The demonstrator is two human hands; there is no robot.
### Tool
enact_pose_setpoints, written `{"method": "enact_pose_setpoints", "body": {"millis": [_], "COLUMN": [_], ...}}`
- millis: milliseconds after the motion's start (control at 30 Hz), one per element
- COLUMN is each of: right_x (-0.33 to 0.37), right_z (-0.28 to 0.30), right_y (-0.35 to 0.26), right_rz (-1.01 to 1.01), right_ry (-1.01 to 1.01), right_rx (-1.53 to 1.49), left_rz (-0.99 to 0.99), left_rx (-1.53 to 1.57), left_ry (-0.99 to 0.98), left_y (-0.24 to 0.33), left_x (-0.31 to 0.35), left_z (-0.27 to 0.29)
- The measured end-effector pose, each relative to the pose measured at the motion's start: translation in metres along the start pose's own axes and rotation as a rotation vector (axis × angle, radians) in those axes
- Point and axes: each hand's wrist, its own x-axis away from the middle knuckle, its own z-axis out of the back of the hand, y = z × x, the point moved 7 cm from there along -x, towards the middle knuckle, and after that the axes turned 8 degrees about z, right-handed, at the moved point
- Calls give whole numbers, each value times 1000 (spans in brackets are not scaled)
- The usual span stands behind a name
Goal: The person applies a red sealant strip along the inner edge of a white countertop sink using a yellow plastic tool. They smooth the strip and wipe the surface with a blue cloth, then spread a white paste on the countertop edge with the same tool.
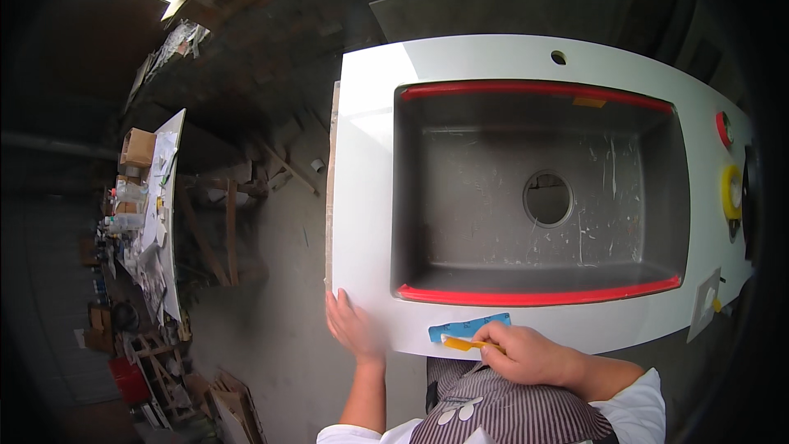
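Observation:
A white countertop with a dark grey sink set in it lies in front of me. Red tape runs along the sink's near and far rims. My left hand rests at the countertop's near left corner, fingers stretched over the edge, holding nothing. In my right hand is a thin orange-yellow tool with a white tip, either a small brush or a scraper; I cannot tell which. It points left above the countertop's near edge, beside a crumpled blue strip of sheet that may be sandpaper.
Tape rolls, one red and one yellow, sit on the right end of the countertop. A small pale board is at the near right corner. To the left stands a cluttered table; wood scraps lie beyond it.

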Motion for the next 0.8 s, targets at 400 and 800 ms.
{"method": "enact_pose_setpoints", "body": {"millis": [400,800], "right_x": [-175,-300], "right_z": [117,156], "right_y": [-7,-18], "right_rz": [559,672], "right_ry": [525,542], "right_rx": [275,456], "left_rz": [-37,-52], "left_rx": [427,1118], "left_ry": [-191,-461], "left_y": [14,129], "left_x": [-43,-241], "left_z": [14,-94]}}
